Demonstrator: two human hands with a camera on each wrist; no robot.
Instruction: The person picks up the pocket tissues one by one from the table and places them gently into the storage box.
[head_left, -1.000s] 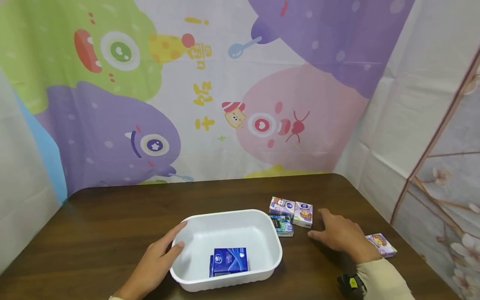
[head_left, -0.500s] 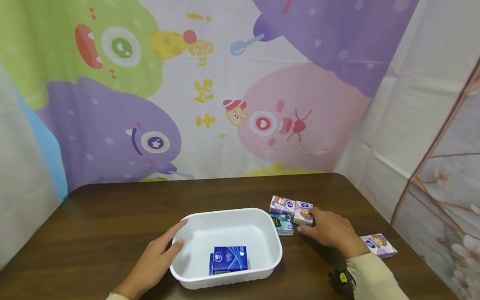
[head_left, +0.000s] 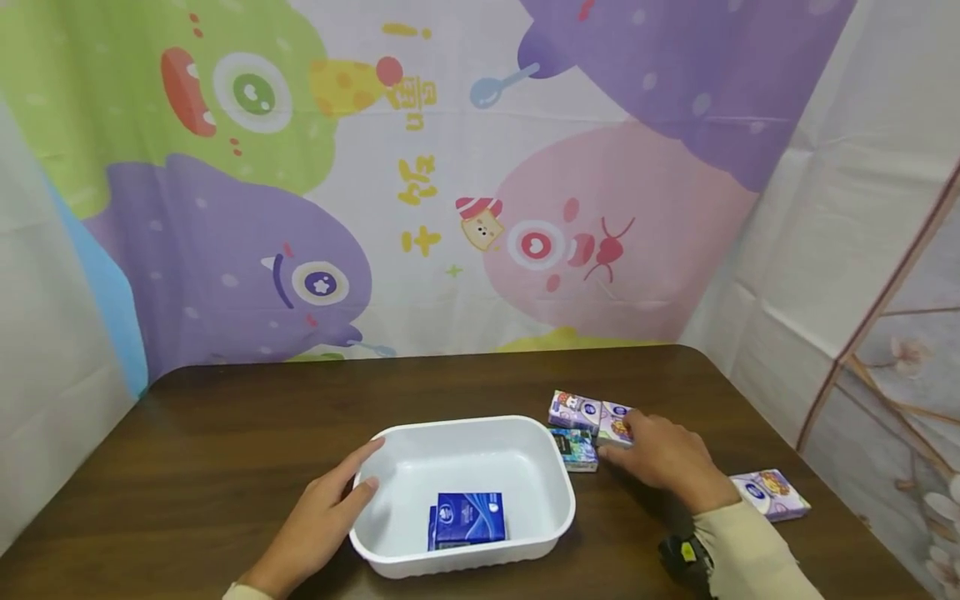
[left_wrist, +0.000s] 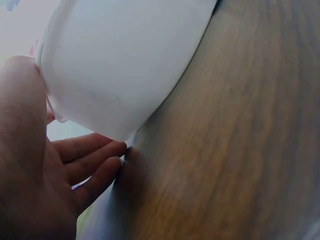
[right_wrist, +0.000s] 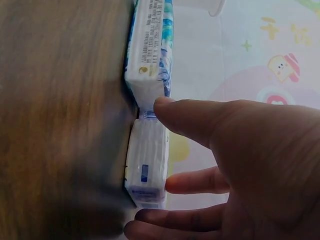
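My left hand (head_left: pixel 322 508) rests at the left end of the white plastic basin (head_left: pixel 557 533), its thumb lying over the rim. In the left wrist view, loosely bent fingers (left_wrist: pixel 92 167) reach along the basin's outer wall. Inside the basin lie blue tissue packs (head_left: pixel 472 518), one overlapping another. My right hand (head_left: pixel 660 458) is at a purple-and-white tissue pack (head_left: pixel 615 427), thumb near its front-left corner, fingers at its right side. The right wrist view has this pack (right_wrist: pixel 146 150) standing between the spread thumb and fingers, beside a blue-green tissue pack (right_wrist: pixel 150 45).
Another purple tissue pack (head_left: pixel 576 412) lies against the left of the reached one, with the blue-green pack (head_left: pixel 577 450) in front. A further purple pack (head_left: pixel 772 493) lies right of the wrist. A cartoon curtain (head_left: pixel 442 317) hangs behind the dark wooden table (head_left: pixel 300 400).
My right hand has moved left to the purple tissue pack, its fingers now overlapping the pack's right side. The left hand stays at the basin. The head view has shifted slightly.
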